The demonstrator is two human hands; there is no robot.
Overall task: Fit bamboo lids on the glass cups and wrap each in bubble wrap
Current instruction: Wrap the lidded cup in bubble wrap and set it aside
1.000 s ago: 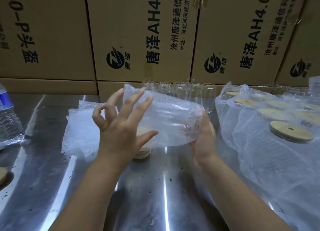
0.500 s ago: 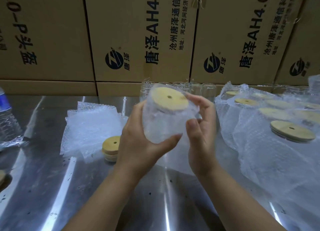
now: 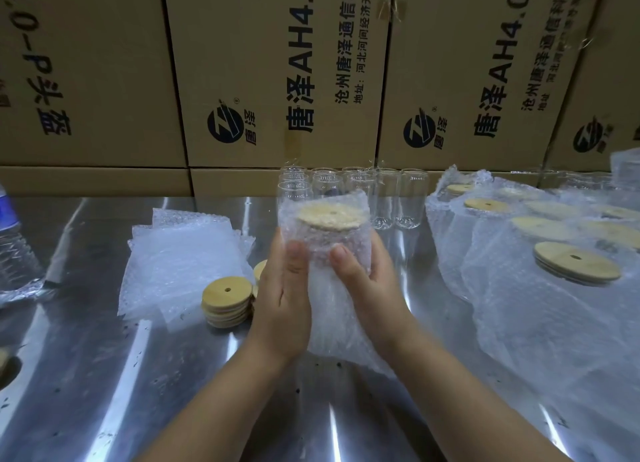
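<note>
**2 hands gripping a lidded cup inside its bubble wrap**

The person is holding a glass cup (image 3: 325, 250) upright over the steel table (image 3: 138, 392), with 2 hands clasped around it. The left hand (image 3: 282, 299) is gripping the cup's left side and the right hand (image 3: 369, 288) is gripping its right side. The fingers are curling round the far face, and the 2 thumbs are pressing on the near face, their tips close together but not touching.

Bubble wrap (image 3: 332, 323) is sheathing the cup all round. It is rising past the rim above the thumbs and hanging loose below the palms, down beside the wrists. A bamboo lid (image 3: 329, 216) is sitting on the cup's mouth just above the thumbs, its small hole showing through the wrap.

Just outside the left hand's knuckles, a stack of bamboo lids (image 3: 227, 302) is resting on the table. A tan edge peeking out behind that hand may be another lid, though most of it is hidden. Past the stack, a pile of bubble wrap sheets (image 3: 183, 254) is lying flat.

Beyond the fingertips, a cluster of empty cups (image 3: 398, 198) is standing upright in front of the cardboard boxes (image 3: 277, 70). Well apart from the right hand, on its outer side, wrapped cups (image 3: 519, 288) are standing in a group with their lids showing. Far out past the left hand, a water bottle (image 3: 14, 247) is standing at the edge of view.
</note>
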